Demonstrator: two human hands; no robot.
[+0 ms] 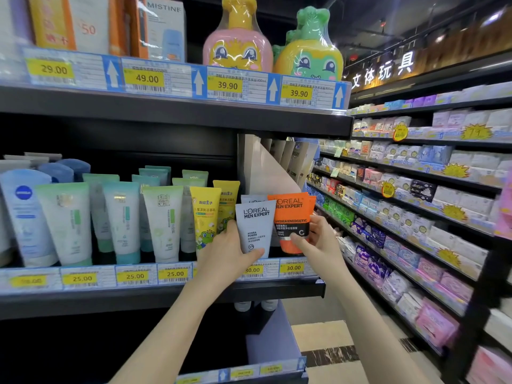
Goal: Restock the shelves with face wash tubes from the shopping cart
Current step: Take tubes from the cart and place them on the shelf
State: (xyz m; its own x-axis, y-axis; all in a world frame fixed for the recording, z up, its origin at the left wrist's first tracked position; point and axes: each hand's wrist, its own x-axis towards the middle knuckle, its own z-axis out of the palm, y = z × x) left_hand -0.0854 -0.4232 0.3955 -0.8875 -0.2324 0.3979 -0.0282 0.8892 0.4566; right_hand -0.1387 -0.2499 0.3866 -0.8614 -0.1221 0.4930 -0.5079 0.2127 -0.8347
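Black store shelf [166, 296] w/ yellow price tags [135, 276], aisle rt.

L hand [225, 249] grips grey tube [255, 227], R hand [318, 242] grips orange tube [291, 217], at shelf [277, 289]

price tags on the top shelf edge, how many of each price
29.00 price tag: 1
49.00 price tag: 1
39.90 price tags: 2
Total: 4
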